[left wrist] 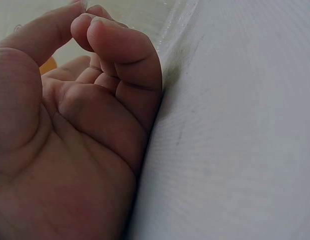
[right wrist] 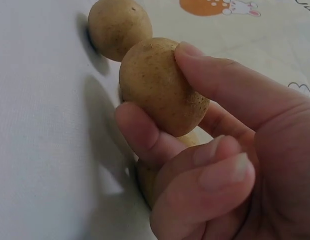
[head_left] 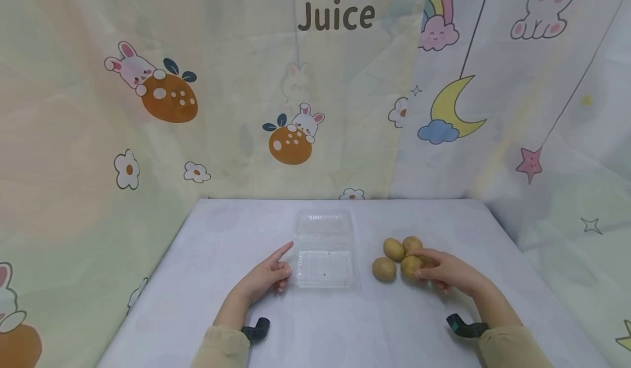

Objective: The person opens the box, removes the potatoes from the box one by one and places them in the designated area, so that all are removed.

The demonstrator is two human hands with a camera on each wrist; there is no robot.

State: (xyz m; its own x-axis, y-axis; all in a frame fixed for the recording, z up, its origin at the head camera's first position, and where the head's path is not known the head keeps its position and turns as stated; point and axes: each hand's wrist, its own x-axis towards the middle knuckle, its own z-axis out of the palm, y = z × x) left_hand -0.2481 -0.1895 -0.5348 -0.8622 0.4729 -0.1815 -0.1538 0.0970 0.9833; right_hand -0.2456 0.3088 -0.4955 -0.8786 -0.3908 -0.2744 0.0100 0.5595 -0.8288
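A clear plastic clamshell container [head_left: 326, 269] lies opened out on the table, its lid half toward the back. My left hand [head_left: 266, 277] is at its left side, index finger stretched along the edge. Thumb and curled fingers [left wrist: 124, 47] pinch the near part's rim, where a clear sliver shows at the thumb tip in the left wrist view. To the right, my right hand [head_left: 451, 269] holds a round tan potato [right wrist: 162, 85] between thumb and fingers. Beside it sit more potatoes, one to the left [head_left: 384, 269] and two behind, the rear right one [head_left: 412, 244] partly covered by fingers.
The white-covered table [head_left: 315, 329] runs back to a printed cloth backdrop [head_left: 236, 83]. A few small dark specks dot the container's near half. A black wrist strap mount [head_left: 257, 329] sits on the left wrist, another [head_left: 464, 327] on the right.
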